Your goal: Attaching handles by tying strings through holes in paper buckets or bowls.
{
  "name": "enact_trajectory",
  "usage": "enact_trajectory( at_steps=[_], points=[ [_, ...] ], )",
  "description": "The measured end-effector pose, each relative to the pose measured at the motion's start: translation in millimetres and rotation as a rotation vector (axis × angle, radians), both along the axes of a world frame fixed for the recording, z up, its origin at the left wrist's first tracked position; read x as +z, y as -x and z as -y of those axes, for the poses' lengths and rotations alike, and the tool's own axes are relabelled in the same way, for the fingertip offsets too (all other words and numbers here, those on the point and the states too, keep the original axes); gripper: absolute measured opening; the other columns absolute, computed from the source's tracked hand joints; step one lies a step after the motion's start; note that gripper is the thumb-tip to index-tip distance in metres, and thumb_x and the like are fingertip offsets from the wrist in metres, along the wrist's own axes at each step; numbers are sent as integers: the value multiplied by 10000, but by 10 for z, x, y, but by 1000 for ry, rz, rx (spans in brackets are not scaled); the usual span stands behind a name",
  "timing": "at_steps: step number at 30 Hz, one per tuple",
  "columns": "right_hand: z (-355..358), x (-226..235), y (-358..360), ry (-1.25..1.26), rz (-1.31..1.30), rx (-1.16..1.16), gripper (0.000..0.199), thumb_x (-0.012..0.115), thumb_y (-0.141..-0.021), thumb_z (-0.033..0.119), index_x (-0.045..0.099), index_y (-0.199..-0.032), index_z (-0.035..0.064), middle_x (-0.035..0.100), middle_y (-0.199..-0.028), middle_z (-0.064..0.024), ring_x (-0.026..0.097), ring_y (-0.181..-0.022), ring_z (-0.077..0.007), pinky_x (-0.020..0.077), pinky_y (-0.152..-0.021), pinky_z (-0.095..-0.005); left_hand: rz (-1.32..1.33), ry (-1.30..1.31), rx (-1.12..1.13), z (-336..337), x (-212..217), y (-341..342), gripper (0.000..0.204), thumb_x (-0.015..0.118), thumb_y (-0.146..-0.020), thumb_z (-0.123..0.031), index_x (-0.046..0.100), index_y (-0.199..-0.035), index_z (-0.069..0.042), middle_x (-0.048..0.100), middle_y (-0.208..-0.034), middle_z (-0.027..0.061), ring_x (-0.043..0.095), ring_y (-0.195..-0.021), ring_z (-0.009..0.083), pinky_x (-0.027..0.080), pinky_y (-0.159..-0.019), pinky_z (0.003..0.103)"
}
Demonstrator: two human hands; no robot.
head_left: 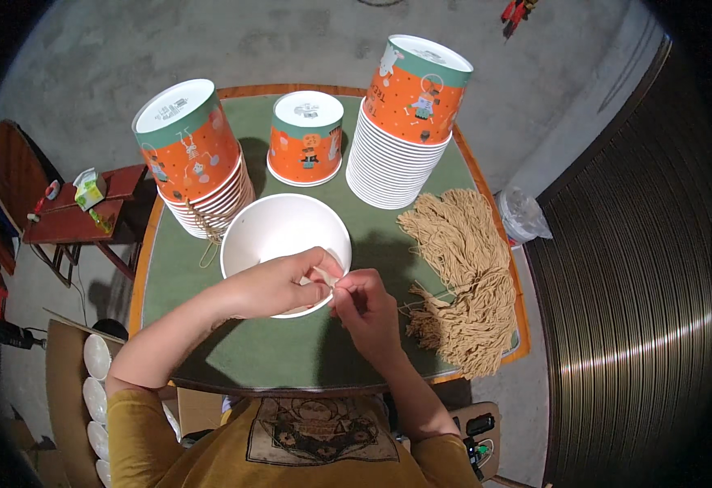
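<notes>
From my remote seat, the biggest thing under the hands is the green-topped table [291, 358] with its orange wooden rim. Beyond the grip, at the far right, stands the tall stack of upturned orange paper cups [405, 122]; far left of the grip stands a second, leaning stack [197, 159], tied with string low down, and between those two sits a short stack [305, 137]. Right of the grip lies a heap of tan paper cords [462, 276], spread along the table's right edge. Just ahead of the grip, and partly under it, is one white cup [279, 232], open mouth turned up at me, its near rim covered by the fingers. My left hand [279, 285] clasps that rim from the left, thumb and fingers pinched on a short tan cord end [326, 276]. My right hand [366, 307] meets it from the right, fingertips clenched on the same cord end, right at the cup's rim. The two hands touch each other there. Whether the cord passes through the cup wall I cannot tell.
</notes>
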State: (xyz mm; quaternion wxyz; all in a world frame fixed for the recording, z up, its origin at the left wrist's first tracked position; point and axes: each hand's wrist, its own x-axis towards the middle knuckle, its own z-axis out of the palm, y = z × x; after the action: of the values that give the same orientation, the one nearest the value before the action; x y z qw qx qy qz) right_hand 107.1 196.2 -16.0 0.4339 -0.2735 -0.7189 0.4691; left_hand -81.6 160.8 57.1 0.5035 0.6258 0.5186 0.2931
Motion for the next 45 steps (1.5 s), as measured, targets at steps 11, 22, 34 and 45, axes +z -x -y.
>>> enact_trajectory(
  at_steps=[11, 22, 34, 45],
  points=[
    [25, 65, 5, 90, -8, 25, 154, 617, -909, 91, 493, -998, 68, 582, -696, -21, 571, -623, -73, 481, -575, -250, -4, 26, -33, -18, -1, -13, 203, 584, -939, -173, 553, -1069, -20, 616, -886, 40, 574, -838, 116, 465, -752, 261],
    [-3, 50, 10, 58, -15, 61, 104, 571, -943, 99, 486, -987, 57, 602, -785, -33, 592, -662, -71, 483, -528, -207, -233, -1, -34, -34, 21, -29, 167, 554, -938, -189, 556, -1001, -35, 605, -836, 64, 586, -803, 167, 470, -719, 302],
    [33, 40, 46, 134, -54, 56, 86, 522, -942, 51, 455, -994, 63, 572, -779, -34, 572, -651, -85, 481, -526, -214, -42, 25, -44, -109, -118, -15, 149, 549, -922, -111, 510, -1044, -35, 577, -871, 48, 560, -838, 147, 456, -777, 281],
    [101, -15, 68, 382, -193, 47, 109, 472, -960, 35, 404, -1037, 72, 578, -792, -57, 566, -638, -96, 469, -522, -219, -99, -90, -44, -60, -70, 18, 186, 509, -911, -70, 512, -1092, -28, 615, -948, 77, 597, -908, 174, 468, -827, 293]
  ],
)
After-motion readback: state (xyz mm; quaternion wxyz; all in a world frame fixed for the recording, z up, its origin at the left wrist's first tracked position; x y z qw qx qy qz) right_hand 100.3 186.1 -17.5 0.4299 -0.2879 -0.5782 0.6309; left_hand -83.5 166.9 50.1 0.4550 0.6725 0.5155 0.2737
